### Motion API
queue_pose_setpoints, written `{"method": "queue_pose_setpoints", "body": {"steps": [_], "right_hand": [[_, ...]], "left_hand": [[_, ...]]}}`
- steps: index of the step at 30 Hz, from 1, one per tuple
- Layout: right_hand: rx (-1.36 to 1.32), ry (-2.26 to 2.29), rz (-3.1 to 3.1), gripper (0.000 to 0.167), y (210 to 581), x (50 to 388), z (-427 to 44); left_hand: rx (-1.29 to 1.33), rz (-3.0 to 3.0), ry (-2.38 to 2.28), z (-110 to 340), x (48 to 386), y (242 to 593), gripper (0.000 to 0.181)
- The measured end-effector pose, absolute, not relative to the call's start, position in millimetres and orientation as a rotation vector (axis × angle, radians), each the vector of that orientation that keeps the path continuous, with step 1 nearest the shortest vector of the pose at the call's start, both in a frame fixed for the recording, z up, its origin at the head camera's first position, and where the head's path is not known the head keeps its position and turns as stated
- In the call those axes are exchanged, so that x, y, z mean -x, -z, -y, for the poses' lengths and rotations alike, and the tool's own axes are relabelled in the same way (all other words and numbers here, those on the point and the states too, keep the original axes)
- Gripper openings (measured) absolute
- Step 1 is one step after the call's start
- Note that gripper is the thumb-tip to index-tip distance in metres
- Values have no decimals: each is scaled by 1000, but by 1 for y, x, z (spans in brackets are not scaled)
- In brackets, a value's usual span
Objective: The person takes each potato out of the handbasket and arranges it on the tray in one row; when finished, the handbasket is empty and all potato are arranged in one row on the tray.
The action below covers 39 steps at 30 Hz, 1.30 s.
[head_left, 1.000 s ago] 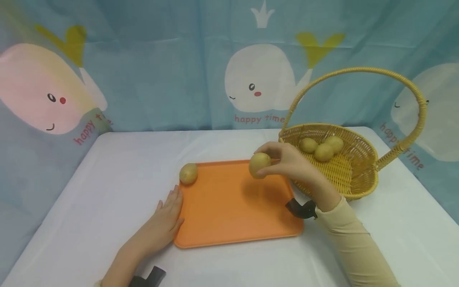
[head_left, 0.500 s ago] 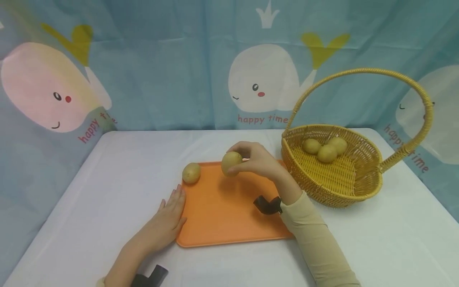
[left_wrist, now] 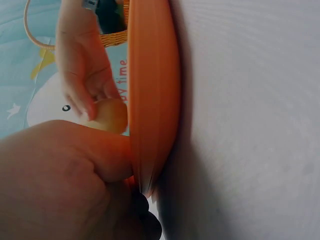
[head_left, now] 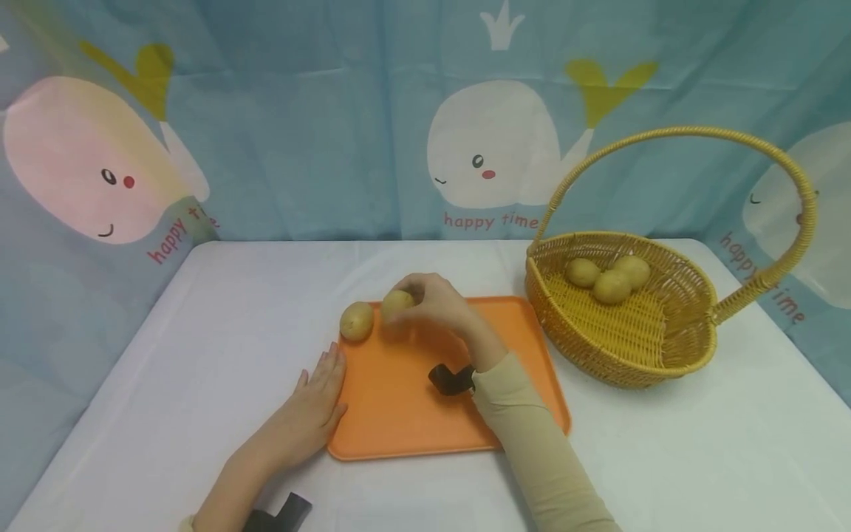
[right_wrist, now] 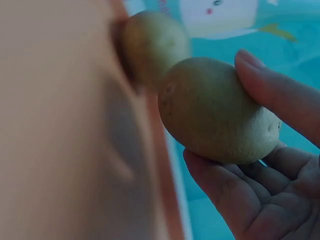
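My right hand (head_left: 439,304) pinches a yellow-skinned potato (head_left: 396,301) between thumb and fingers over the back left of an orange tray (head_left: 392,414). Close by, another potato (head_left: 356,321) sits at the tray's back left corner. In the right wrist view the held potato (right_wrist: 217,112) partly overlaps the corner potato (right_wrist: 155,47), so the gap between them cannot be judged. My left hand (head_left: 309,414) rests along the tray's left edge with straight fingers, the thumb reaching onto it. From the left wrist, the hand (left_wrist: 65,175) is seen against the tray rim (left_wrist: 152,100).
A yellow wicker basket (head_left: 598,355) with a tall arched handle (head_left: 691,131) stands right of the tray and contains several potatoes (head_left: 612,286). White cloth (head_left: 266,310) covers the table. Behind it hangs a blue curtain (head_left: 319,148) with printed whales.
My right hand has carried the potato leftward across the tray, from near the basket to beside the corner potato. My left hand has stayed at the tray's edge.
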State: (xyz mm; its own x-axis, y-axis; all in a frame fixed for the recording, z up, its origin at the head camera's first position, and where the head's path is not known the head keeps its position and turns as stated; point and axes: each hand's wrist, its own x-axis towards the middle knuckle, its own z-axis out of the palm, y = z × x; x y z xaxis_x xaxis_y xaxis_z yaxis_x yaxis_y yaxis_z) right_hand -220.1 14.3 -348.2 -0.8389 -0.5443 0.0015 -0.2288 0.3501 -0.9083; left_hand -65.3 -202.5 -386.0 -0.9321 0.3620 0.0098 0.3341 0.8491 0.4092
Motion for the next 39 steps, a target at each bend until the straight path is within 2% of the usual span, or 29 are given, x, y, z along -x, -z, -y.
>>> {"method": "queue_pose_setpoints", "body": {"steps": [9, 22, 32, 39], "right_hand": [[654, 1406, -2288, 33, 365, 225, -13], [598, 1453, -2290, 48, 373, 233, -22], [373, 1579, -2344, 37, 377, 231, -20], [378, 1583, -2367, 32, 375, 228, -22]], "left_hand": [[-539, -2958, -636, 201, 64, 382, 65], [-543, -2950, -645, 201, 66, 381, 64], [-541, -2933, -658, 202, 65, 385, 65], [-551, -2939, -652, 202, 65, 387, 65]]}}
